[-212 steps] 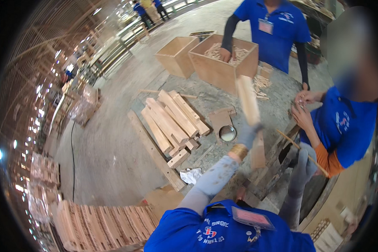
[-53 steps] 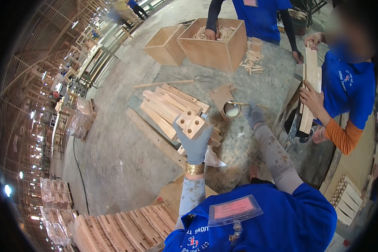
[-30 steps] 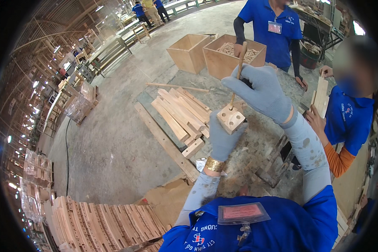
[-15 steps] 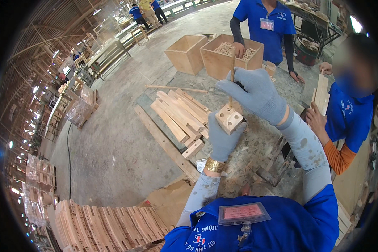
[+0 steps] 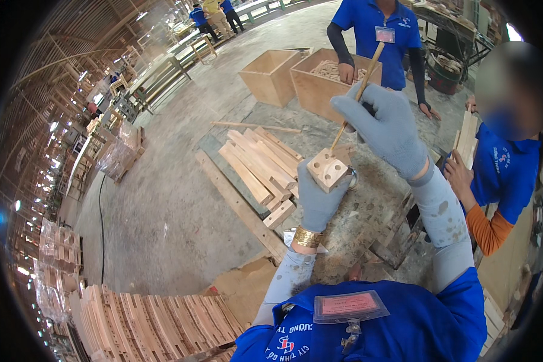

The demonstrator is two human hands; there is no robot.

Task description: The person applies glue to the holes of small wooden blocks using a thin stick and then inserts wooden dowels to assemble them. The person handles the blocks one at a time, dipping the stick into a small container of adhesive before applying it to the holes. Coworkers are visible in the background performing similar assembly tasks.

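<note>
My gloved left hand grips a wooden block with several round holes in the face turned up to me. Above it, my gloved right hand closes round a thin wooden stick, which slants up to the right. The lower tip of that stick meets the block at a hole near its far edge; how deep it sits I cannot tell. Part of a metal ring-shaped thing shows beside the block at my left hand; its kind is unclear.
Wooden pieces lie on the floor beside a long plank. A co-worker's hand reaches into a plywood box of small wooden parts, next to another box. At right a second person holds wooden strips. Slotted wood is stacked at lower left.
My right hand has moved right and slightly down, tilting the stick from nearly upright to a rightward slant. The block has shifted slightly left in my left hand.
</note>
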